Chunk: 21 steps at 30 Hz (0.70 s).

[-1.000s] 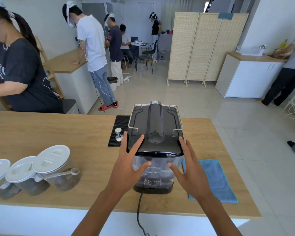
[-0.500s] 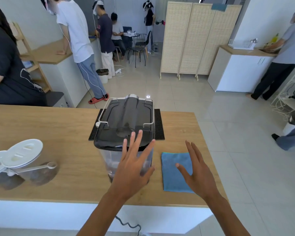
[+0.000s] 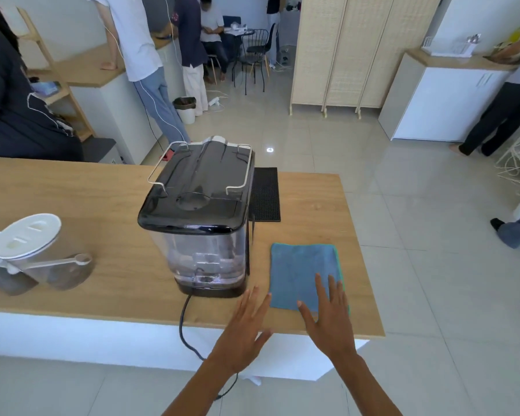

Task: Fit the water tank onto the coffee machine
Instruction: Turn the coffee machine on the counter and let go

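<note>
We see the coffee machine (image 3: 200, 205) standing on the wooden surface (image 3: 81, 205), with its back side turned to us. The clear water tank (image 3: 204, 256) sits at that back side, under the black lid (image 3: 192, 217), and it stands straight up on the dark base. It looks to us like the tank is in its place, so we think the job is done or almost done. We cannot tell if it has clicked all the way down.

Our left hand (image 3: 242, 331) is open, with the fingers spread wide, and it holds nothing. Our right hand (image 3: 327, 313) is open wide too, and it holds nothing. Its fingertips (image 3: 318, 280) are over the near edge of the blue cloth (image 3: 303, 271). We cannot tell if they touch it.

The tank lies ahead of both hands and to the left. The left hand is the nearer one, just beside the base of the machine but apart from it. The right hand is farther off, on the other side of the cloth's corner. The tank's long side runs up and down, so any last push would go straight down on the lid. We think the left hand would get there first.

A black cord (image 3: 183, 322) runs from the base over the edge of the surface. Two jars with white lids (image 3: 30, 235) stand well apart on the left.
</note>
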Available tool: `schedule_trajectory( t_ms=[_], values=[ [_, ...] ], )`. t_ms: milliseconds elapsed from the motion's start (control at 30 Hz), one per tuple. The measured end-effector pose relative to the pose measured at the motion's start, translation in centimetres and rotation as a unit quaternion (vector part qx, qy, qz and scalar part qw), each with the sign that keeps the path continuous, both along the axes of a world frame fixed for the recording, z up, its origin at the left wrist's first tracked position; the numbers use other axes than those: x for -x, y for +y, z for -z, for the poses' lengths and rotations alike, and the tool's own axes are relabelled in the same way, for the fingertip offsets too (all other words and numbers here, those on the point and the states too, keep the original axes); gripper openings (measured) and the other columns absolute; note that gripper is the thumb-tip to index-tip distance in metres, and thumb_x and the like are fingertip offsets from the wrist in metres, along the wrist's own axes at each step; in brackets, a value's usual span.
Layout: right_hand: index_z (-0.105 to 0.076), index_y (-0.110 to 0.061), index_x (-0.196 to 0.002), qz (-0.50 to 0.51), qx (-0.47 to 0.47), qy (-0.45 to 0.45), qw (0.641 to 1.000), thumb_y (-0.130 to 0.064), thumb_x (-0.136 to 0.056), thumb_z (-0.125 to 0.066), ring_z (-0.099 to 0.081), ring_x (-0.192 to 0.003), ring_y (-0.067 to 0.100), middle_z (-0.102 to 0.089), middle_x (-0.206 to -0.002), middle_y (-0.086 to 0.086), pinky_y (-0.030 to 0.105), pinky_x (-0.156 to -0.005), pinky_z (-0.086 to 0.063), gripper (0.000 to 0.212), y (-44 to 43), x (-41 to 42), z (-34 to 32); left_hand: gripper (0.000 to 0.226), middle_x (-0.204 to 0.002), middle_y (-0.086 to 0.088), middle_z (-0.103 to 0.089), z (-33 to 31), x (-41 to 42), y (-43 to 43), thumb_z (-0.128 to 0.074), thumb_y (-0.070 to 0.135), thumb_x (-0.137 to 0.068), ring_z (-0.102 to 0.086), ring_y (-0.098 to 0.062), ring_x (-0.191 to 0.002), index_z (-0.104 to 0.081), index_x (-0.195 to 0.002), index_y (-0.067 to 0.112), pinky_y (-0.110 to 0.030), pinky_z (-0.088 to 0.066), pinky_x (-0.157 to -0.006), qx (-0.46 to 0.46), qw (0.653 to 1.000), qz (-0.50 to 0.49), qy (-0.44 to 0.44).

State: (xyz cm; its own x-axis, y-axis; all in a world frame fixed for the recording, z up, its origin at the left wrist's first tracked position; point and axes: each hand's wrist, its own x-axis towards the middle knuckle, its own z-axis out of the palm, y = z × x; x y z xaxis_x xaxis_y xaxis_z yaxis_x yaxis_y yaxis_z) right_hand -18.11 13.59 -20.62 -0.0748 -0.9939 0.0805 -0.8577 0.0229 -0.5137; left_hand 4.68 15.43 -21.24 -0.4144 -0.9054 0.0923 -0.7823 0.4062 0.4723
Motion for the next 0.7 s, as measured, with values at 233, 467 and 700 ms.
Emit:
schedule_trajectory(
  t_ms=[233,467,700],
  values=[
    [-0.025,-0.021,-0.159,-0.025,-0.052,0.086,0.995,-0.068,-0.096,-0.025,-0.014,-0.154,0.038,-0.018,-0.167,0.016,0.059,-0.121,-0.021,0.079,2.4,0.9,4.7,0.068,-0.166,-0.012,-0.018,4.3,-0.4,-0.1,-0.019,0.057,-0.104,-0.019,-0.033,-0.151,-0.025,-0.159,0.019,-0.042,-0.007,-0.118,-0.044,0.991,-0.049,-0.115],
    [-0.019,-0.023,-0.16,-0.015,-0.043,0.091,0.995,-0.065,-0.095,-0.032,-0.007,-0.155,0.036,-0.011,-0.169,0.013,0.054,-0.123,-0.01,0.079,2.5,0.5,5.3,0.061,-0.165,-0.009,-0.022,4.9,0.0,-0.2,-0.025,0.05,-0.105,-0.019,-0.029,-0.151,-0.028,-0.158,0.022,-0.042,-0.004,-0.119,-0.043,0.991,-0.069,-0.105],
    [-0.018,-0.022,-0.16,-0.013,-0.051,0.105,0.993,-0.064,-0.095,-0.034,-0.007,-0.155,0.036,-0.01,-0.169,0.014,0.054,-0.123,-0.01,0.079,2.4,0.5,5.2,0.062,-0.165,-0.009,-0.02,4.9,0.2,-0.1,-0.03,0.049,-0.103,-0.015,-0.028,-0.151,-0.028,-0.158,0.022,-0.042,-0.002,-0.118,-0.031,0.989,-0.075,-0.125]
  ],
)
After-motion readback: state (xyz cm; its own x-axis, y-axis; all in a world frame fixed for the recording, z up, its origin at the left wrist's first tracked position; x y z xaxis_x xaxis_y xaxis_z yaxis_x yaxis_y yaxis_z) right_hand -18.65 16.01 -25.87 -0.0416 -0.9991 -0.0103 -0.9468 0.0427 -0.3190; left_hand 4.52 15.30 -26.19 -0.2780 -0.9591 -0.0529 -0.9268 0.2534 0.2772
